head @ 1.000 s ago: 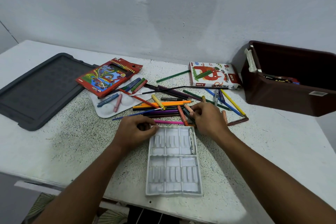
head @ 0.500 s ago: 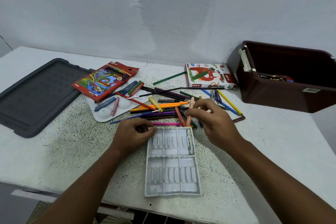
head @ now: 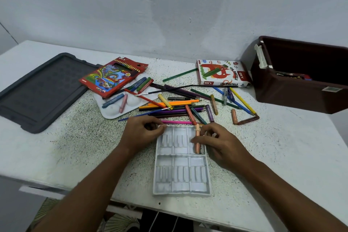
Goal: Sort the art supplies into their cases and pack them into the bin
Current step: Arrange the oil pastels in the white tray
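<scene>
While the person leans over the white table (head: pixel 282 149), a white plastic tray (head: pixel 180 184) with six compartments lies nearest to the table's front edge. The right hand (head: pixel 224 149) has its fingers curled and pinches a peach crayon (head: pixel 197 139), which lies lengthwise in the far right compartment of the tray, just beside a darker stick against the tray's wall. The left hand (head: pixel 141 133) has curled fingers too and grips the far left corner of the tray.

Just behind the tray a pink pencil (head: pixel 178 122) lies crosswise, and behind it is a loose pile of pencils, crayons and brushes (head: pixel 178 105). To the left a white palette (head: pixel 114 109) carries some crayons, and a red pencil case (head: pixel 113 76) lies partly over it. Further left rests a dark grey lid (head: pixel 37 90). At the far side stands an oil pastels box (head: pixel 222 73), and to its right a dark brown bin (head: pixel 301 92) with something dark inside that I cannot identify.
</scene>
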